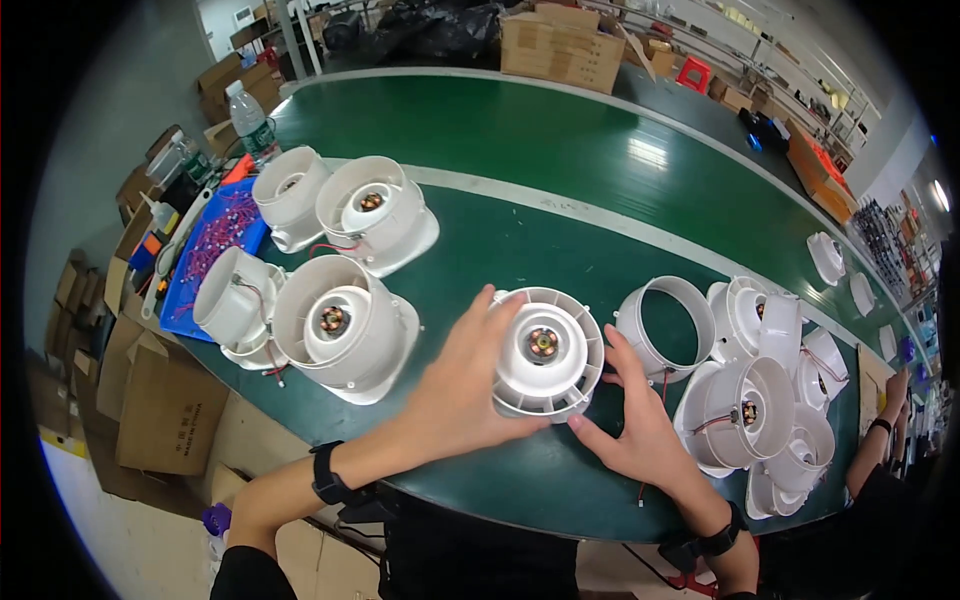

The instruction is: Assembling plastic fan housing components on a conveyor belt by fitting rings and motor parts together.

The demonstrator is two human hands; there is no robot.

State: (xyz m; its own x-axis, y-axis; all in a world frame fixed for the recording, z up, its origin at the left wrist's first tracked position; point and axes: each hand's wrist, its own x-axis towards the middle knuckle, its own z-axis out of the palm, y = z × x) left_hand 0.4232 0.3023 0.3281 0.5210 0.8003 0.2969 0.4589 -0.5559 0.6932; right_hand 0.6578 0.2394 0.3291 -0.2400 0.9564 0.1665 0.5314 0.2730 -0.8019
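A round white plastic fan housing [533,375] stands in front of me, with ribs round its rim and a motor with copper coils [543,344] at its centre. My left hand [462,375] grips its left side, thumb along the near edge and fingers on the far rim. At the right side, my right hand [645,425] curves round the housing with its thumb at the lower edge and its fingers by the rim. Just right of that hand sits an open white ring [627,335]. A thin wire with a small connector [641,500] hangs below my right hand.
Several white fan housings [345,320] stand at left, and more [745,410] crowd together at right. A blue tray [185,290] of wires and water bottles [250,125] are at far left. Beyond runs a green conveyor belt [470,125]. Another person's arm [880,440] shows at right.
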